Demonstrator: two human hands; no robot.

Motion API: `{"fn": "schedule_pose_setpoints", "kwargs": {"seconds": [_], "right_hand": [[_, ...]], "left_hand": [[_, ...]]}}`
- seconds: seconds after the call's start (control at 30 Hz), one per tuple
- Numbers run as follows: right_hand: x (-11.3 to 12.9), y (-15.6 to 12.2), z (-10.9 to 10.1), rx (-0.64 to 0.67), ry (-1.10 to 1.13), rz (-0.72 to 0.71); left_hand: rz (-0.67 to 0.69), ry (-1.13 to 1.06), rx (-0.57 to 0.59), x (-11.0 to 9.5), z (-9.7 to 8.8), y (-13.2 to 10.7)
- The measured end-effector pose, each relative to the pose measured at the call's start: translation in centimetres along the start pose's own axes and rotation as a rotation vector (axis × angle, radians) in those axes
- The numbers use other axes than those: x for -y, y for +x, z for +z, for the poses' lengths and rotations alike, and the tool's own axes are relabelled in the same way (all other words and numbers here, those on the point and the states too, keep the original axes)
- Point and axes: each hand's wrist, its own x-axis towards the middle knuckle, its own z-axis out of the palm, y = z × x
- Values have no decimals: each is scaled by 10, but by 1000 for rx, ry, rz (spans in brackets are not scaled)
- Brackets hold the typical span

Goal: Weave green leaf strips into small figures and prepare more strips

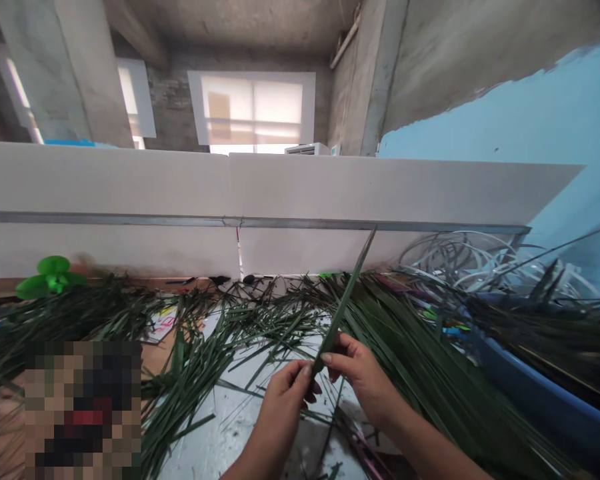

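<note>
A long green leaf blade [347, 293] tilts up and away from my hands, its pointed tip reaching the grey rail. Near its lower end, my left hand [293, 387] pinches it between thumb and fingers. Just above and to the right, my right hand [355, 363] grips the same blade, thumb on top. Both hands are closed and close together over the white work surface [235, 413]. Right of them lies a thick bundle of long green leaves [410, 353]. Loose cut leaf strips [200, 373] are piled to the left.
A blue tub [535, 387] at the right holds dark leaves. Behind it are coils of white strapping [460, 257]. A white partition [300, 247] with a grey rail [300, 222] stands at the back. At the left sits a bright green plastic object [53, 277]; a blurred patch covers the lower left.
</note>
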Motion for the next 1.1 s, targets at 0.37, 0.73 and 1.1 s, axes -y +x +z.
{"fn": "schedule_pose_setpoints", "kwargs": {"seconds": [0.37, 0.73, 1.1], "right_hand": [[2, -4, 4, 28, -45, 32], [5, -7, 8, 21, -97, -9], [4, -2, 1, -171, -103, -85]], "left_hand": [[-27, -218, -99, 2, -3, 4], [-71, -217, -78, -8, -2, 2], [-3, -104, -59, -2, 2, 3]]}}
